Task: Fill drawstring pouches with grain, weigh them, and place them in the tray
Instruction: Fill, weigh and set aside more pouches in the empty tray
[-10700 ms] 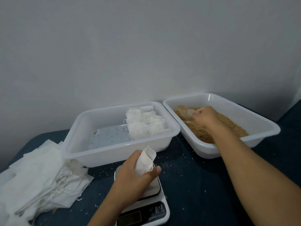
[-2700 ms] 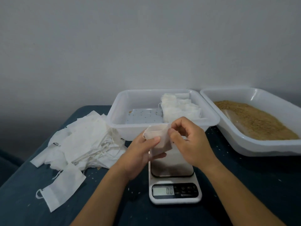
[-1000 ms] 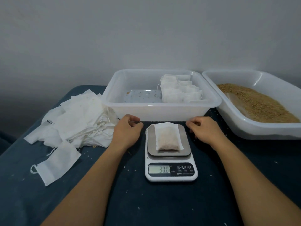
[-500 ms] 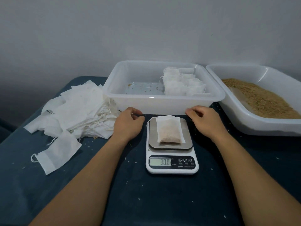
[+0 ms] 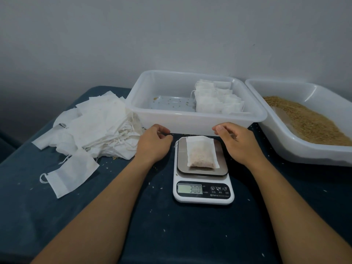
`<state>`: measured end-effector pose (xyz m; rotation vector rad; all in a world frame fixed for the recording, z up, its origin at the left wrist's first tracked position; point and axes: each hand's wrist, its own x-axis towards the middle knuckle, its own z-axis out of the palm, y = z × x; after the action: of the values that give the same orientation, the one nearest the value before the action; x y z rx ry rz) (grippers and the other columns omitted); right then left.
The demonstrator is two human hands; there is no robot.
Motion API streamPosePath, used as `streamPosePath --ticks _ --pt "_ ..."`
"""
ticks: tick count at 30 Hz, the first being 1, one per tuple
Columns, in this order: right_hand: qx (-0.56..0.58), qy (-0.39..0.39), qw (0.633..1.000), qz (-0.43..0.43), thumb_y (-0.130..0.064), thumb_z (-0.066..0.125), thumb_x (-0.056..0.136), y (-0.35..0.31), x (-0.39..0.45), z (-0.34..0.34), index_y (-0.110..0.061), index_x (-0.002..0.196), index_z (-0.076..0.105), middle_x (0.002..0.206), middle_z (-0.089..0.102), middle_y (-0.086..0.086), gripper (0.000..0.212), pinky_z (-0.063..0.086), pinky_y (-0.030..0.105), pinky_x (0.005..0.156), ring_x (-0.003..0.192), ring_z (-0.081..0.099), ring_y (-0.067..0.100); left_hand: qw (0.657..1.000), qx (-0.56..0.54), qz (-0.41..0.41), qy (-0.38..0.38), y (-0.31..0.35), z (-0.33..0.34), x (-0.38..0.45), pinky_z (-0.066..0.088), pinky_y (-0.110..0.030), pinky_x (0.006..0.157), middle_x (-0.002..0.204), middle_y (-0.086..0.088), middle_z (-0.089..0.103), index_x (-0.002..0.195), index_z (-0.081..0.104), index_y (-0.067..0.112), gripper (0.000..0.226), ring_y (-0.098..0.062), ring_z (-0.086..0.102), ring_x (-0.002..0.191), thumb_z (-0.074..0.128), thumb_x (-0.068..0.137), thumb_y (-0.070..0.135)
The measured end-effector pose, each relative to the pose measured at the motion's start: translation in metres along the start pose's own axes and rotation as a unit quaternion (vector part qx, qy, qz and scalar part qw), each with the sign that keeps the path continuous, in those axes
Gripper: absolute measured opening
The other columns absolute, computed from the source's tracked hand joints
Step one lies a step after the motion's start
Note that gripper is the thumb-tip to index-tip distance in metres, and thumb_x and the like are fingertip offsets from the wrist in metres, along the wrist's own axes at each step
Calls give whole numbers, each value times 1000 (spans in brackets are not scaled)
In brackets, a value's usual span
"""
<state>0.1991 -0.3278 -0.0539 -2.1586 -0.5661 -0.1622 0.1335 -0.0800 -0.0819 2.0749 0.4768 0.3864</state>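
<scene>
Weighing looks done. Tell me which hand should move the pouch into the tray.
Right, probably. The right hand rests open beside the pouch on the scale, on the side where filled pouches sit in the tray. The left hand is as near but farther from that stack.

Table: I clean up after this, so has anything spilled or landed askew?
Yes. Loose grains speckle the cloth around the scale and the tray floor. One empty pouch lies apart from the pile.

One scale — two tubs — one pouch on it.
</scene>
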Motion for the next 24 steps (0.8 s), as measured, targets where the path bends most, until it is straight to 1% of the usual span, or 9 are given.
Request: streamPosePath --ticks 4,7,9,11,13,15,19,21,24 --pt "16 -35 999 -9 -40 53 105 -6 0 0 -36 103 73 105 71 -25 20 42 3 79 102 63 -7 1000 2 -3 -1 0 0 0 41 -19 63 82 11 66 94 63 35 9 -1 61 79 68 89 30" --pt "36 -79 996 -4 -41 51 106 -13 -1 2 -41 105 72 109 70 -29 21 41 3 85 107 60 -12 1000 2 -1 -3 1 1 0 41 -20 63 82 11 66 94 63 35 9 -2 61 79 68 89 30" --pt "33 -103 994 -1 -37 52 106 -16 -1 4 -40 104 73 110 70 -27 21 43 9 89 109 61 -10 1000 -1 -1 -2 1 1 0 42 -20 64 82 11 66 96 64 34 9 -2 61 79 68 89 30" --pt "31 -115 993 2 -31 56 104 -17 -1 6 -37 99 73 111 71 -24 19 44 13 89 107 61 -9 1000 -4 -3 0 1 1 -1 42 -20 64 81 11 66 96 64 35 9 -3 62 79 68 89 29" --pt "30 -110 993 8 -23 63 99 -19 -1 7 -36 92 71 114 70 -24 16 43 13 87 103 62 -11 1000 -8 -4 2 3 1 -1 41 -19 63 80 11 66 94 63 35 9 -2 61 78 69 89 29" --pt "33 -106 994 12 -17 66 95 -20 -1 6 -33 87 69 116 69 -24 17 46 18 89 100 65 -8 1000 -20 -8 6 5 2 -2 39 -18 61 77 11 65 92 63 35 9 0 61 74 69 89 29" --pt "36 -121 992 5 -16 65 95 -26 -4 3 -32 86 66 115 67 -28 19 48 27 95 105 66 -2 999 -43 -11 8 8 2 -6 40 -19 61 77 9 65 95 65 34 7 -3 62 73 70 91 30" --pt "29 -120 992 -10 -21 64 98 -31 -6 2 -34 89 63 114 68 -29 17 48 25 94 108 64 -1 998 -57 5 16 12 1 -10 43 -21 62 75 9 66 92 66 34 5 -2 62 69 70 91 31" --pt "34 -94 993 -64 -25 61 101 -42 -9 -5 -37 92 60 114 68 -28 16 42 10 90 109 60 -9 993 -95 60 36 23 -2 -20 49 -23 65 74 13 68 87 68 32 9 1 62 66 67 93 39"
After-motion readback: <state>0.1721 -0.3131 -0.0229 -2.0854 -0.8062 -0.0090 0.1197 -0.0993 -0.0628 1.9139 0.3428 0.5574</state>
